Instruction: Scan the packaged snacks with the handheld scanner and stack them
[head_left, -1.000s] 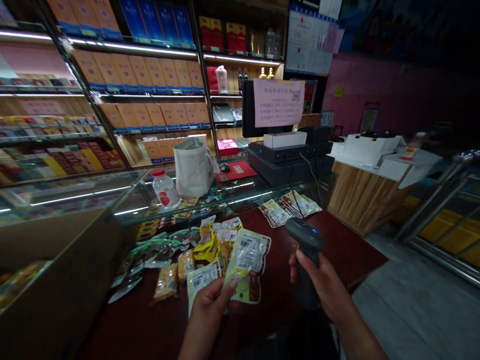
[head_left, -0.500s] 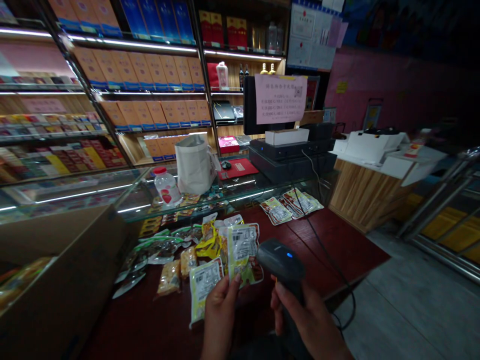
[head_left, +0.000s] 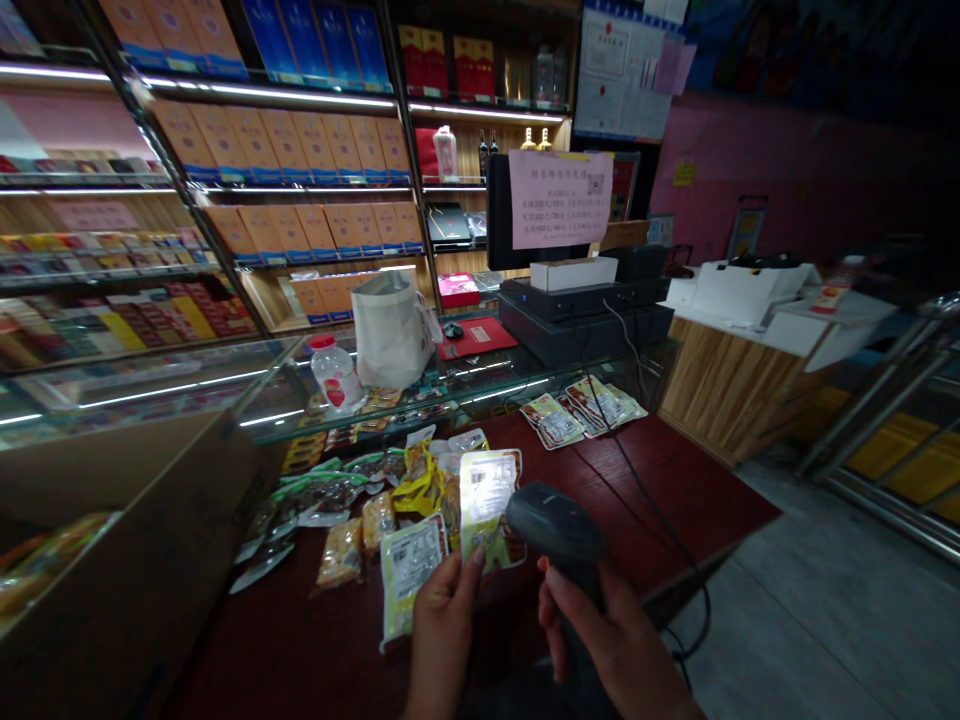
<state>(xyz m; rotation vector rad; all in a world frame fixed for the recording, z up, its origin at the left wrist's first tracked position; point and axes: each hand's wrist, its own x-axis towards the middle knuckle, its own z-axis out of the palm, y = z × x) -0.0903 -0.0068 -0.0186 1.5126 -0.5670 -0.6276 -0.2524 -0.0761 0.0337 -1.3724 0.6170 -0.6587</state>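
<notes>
1. The left hand [head_left: 441, 625] pinches the lower edge of the raised packet [head_left: 489, 505] between thumb and fingers; the packet stands above the fingertips, tilted, its printed face lit by a bright patch.
2. The right hand [head_left: 604, 625] is wrapped around the handle of the scanner [head_left: 556, 522], whose head points leftward, toward the raised packet, from just beside its right edge. Whether the two touch cannot be told.
3. The hands are apart, side by side, with the dark red table [head_left: 667, 480] showing beneath and beyond them.
4. Just left of the left hand is the second packet [head_left: 411, 572], its label facing up; whether the hand touches it cannot be told.
5. Farther left and beyond the left hand are the two light-brown packs [head_left: 341, 552], the yellow packs [head_left: 420, 485] and the green-edged packs [head_left: 322, 492].
6. Well left of the left hand stands the open cardboard box [head_left: 157, 540], with more packs inside.
7. Beyond the right hand, well apart from it, lie the flat packets [head_left: 553, 420], near the glass counter [head_left: 480, 385].
8. The black cable [head_left: 637, 470] curves down past the right side of the right hand.
</notes>
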